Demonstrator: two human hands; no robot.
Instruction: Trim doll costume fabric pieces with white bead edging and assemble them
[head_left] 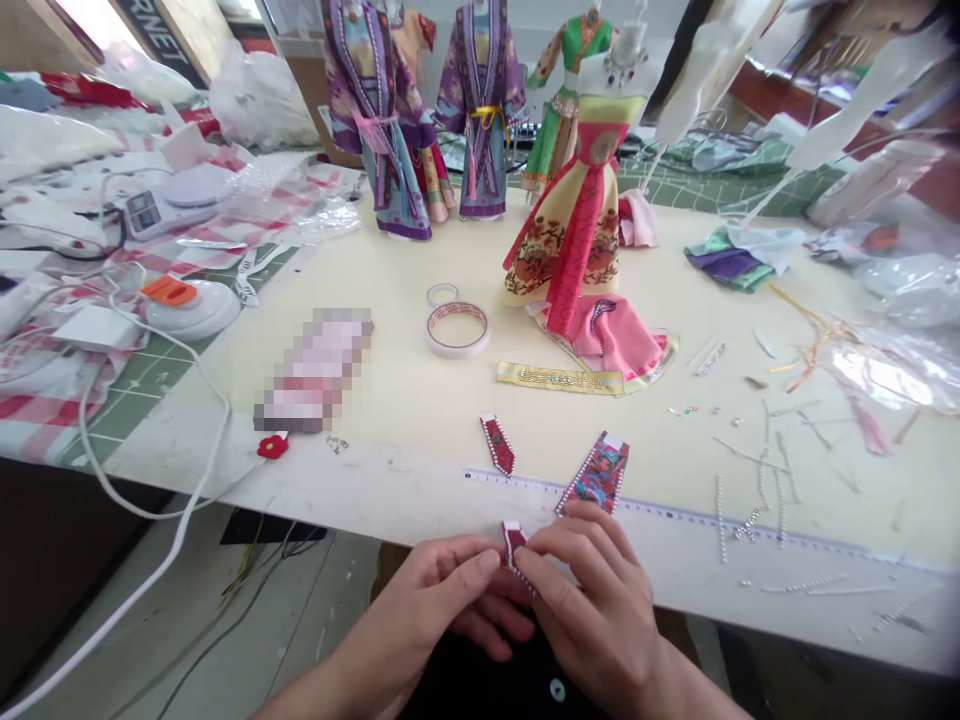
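Item: red strip (515, 550), small and bead-edged, pinched at the counter's (405, 400) near edge between your left hand (442, 590) and right hand (592, 600), each grip clamped on it with fingertips. Nearby: two like strips (498, 444) (598, 474) just beyond, ruler (675, 512) between, tape roll (457, 328) farther back. Risk, as judged: you hold it over the edge, so a loosened pinch likely drops it to the floor; hard fingering may shed beads.
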